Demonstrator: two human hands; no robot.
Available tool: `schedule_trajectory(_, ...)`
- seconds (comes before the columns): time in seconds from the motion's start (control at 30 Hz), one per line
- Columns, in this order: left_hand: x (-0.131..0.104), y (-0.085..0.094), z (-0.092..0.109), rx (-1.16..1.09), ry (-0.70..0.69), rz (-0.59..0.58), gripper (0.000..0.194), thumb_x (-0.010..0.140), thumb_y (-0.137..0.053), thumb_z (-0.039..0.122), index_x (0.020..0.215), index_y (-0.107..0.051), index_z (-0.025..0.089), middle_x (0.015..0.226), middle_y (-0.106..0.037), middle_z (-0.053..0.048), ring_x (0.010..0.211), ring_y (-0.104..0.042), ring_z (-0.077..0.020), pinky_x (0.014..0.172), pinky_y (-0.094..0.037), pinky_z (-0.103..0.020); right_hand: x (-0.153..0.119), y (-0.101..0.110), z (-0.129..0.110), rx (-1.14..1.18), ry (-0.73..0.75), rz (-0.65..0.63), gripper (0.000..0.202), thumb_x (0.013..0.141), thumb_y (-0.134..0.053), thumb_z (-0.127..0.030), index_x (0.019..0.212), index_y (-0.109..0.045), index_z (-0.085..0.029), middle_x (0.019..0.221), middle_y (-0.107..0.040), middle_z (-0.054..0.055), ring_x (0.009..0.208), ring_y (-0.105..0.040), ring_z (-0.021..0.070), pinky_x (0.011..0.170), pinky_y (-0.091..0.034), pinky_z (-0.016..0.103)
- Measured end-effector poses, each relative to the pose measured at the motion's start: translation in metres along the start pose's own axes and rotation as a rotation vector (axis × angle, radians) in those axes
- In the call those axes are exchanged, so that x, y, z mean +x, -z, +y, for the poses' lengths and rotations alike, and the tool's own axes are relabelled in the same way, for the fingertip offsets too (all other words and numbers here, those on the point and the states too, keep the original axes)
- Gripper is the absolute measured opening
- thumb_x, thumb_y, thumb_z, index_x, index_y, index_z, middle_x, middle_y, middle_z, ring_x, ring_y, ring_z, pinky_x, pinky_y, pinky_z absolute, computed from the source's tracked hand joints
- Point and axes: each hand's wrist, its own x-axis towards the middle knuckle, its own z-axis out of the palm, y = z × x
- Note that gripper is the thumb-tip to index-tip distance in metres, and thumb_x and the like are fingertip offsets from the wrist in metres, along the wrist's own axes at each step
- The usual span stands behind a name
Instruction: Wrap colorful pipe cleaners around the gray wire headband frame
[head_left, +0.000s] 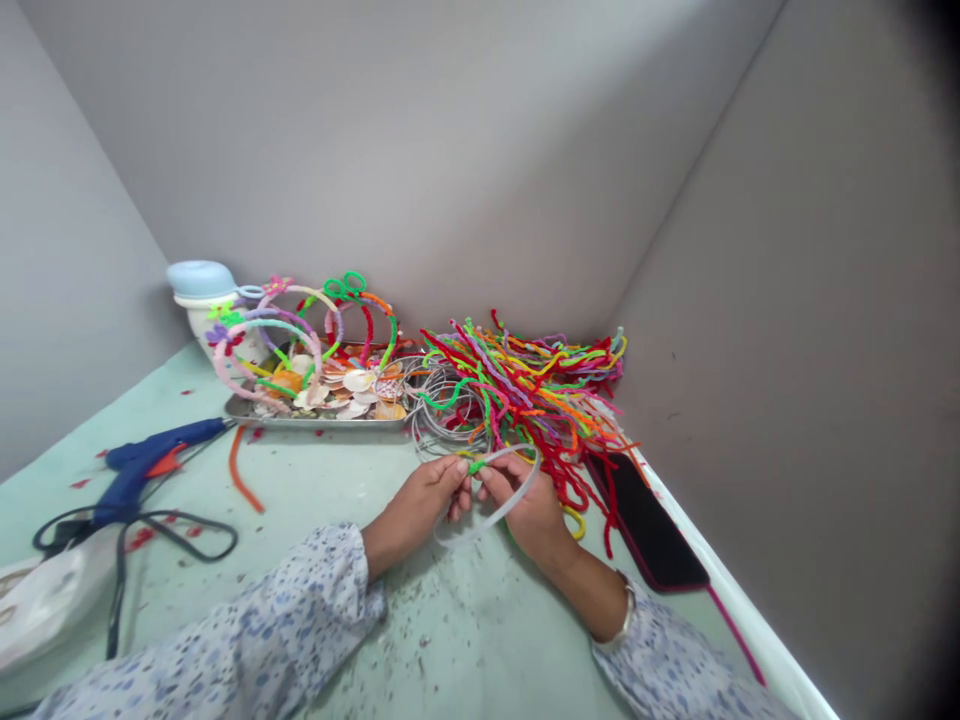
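A pale, translucent headband curves between my hands, with a short green pipe cleaner wound on it near its upper end. My left hand pinches the green piece from the left, its thumb and forefinger together. From the other side my right hand has its fingertips closed on the band beside the green part. The headband's loop passes in front of my right fingers. Just behind my hands are a tangle of bare hoops and a big heap of coloured pipe cleaners.
A metal tray holds shells and decorated headbands, beside a white bottle with a blue lid. A blue glue gun and its cable lie left, near an orange strip. A black phone lies right.
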Motion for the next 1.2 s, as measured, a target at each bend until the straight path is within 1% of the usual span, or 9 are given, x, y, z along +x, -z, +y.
schedule_trajectory(0.2, 0.002, 0.000, -0.006, -0.012, 0.020, -0.002, 0.041, 0.090, -0.046, 0.051, 0.074, -0.056, 0.014, 0.061, -0.054, 0.002, 0.050, -0.045, -0.0081, 0.051, -0.037, -0.020, 0.000, -0.001, 0.005, 0.039, -0.049, 0.014, 0.015, 0.085, -0.060, -0.030, 0.084, -0.068, -0.018, 0.064, -0.062, 0.000, 0.059, -0.058, 0.0150, 0.055, -0.046, 0.025)
schedule_trajectory(0.43, 0.004, 0.002, -0.012, 0.055, 0.003, -0.012, 0.043, 0.091, -0.042, 0.052, 0.080, -0.058, 0.014, 0.063, -0.053, 0.002, 0.050, -0.045, -0.0086, 0.052, -0.038, -0.021, 0.000, -0.001, 0.008, 0.086, -0.043, 0.009, 0.014, 0.086, -0.059, -0.028, 0.080, -0.066, -0.018, 0.064, -0.060, 0.000, 0.059, -0.056, 0.0138, 0.055, -0.045, 0.024)
schedule_trajectory(0.67, 0.003, 0.000, -0.008, 0.103, -0.003, 0.005, 0.041, 0.090, -0.042, 0.051, 0.073, -0.054, 0.016, 0.061, -0.053, 0.002, 0.051, -0.046, -0.0098, 0.052, -0.039, -0.022, -0.001, -0.001, 0.003, 0.117, -0.057, 0.015, 0.015, 0.085, -0.060, -0.028, 0.076, -0.065, -0.018, 0.062, -0.060, -0.001, 0.056, -0.054, 0.0131, 0.053, -0.043, 0.023)
schedule_trajectory(0.8, 0.002, -0.002, -0.005, 0.116, 0.007, 0.008, 0.039, 0.091, -0.042, 0.050, 0.074, -0.055, 0.016, 0.061, -0.052, 0.002, 0.052, -0.046, -0.0103, 0.053, -0.039, -0.022, -0.001, -0.001, 0.004, 0.133, -0.076, 0.009, 0.015, 0.085, -0.060, -0.027, 0.074, -0.063, -0.018, 0.060, -0.059, -0.002, 0.055, -0.053, 0.0124, 0.053, -0.042, 0.023)
schedule_trajectory(0.93, 0.001, -0.002, -0.006, 0.107, -0.001, 0.001, 0.039, 0.092, -0.041, 0.049, 0.076, -0.055, 0.016, 0.062, -0.052, 0.002, 0.053, -0.046, -0.0101, 0.053, -0.039, -0.022, 0.000, 0.000, 0.004, 0.129, -0.080, 0.004, 0.015, 0.085, -0.059, -0.027, 0.073, -0.063, -0.018, 0.060, -0.059, -0.002, 0.055, -0.053, 0.0123, 0.052, -0.041, 0.023)
schedule_trajectory(1.03, 0.002, -0.002, -0.008, 0.106, -0.002, 0.002, 0.040, 0.091, -0.041, 0.049, 0.073, -0.053, 0.016, 0.062, -0.052, 0.002, 0.052, -0.046, -0.0099, 0.053, -0.039, -0.022, 0.001, 0.000, 0.004, 0.118, -0.082, 0.011, 0.015, 0.084, -0.060, -0.026, 0.072, -0.063, -0.018, 0.059, -0.059, -0.002, 0.055, -0.052, 0.0125, 0.053, -0.040, 0.023)
schedule_trajectory(1.2, 0.004, -0.003, -0.010, 0.145, -0.007, 0.025, 0.040, 0.092, -0.040, 0.049, 0.071, -0.052, 0.017, 0.061, -0.052, 0.003, 0.051, -0.045, -0.0097, 0.052, -0.039, -0.022, 0.002, 0.002, 0.004, 0.101, -0.111, 0.006, 0.016, 0.083, -0.060, -0.025, 0.070, -0.064, -0.018, 0.059, -0.059, -0.002, 0.055, -0.052, 0.0125, 0.053, -0.040, 0.023)
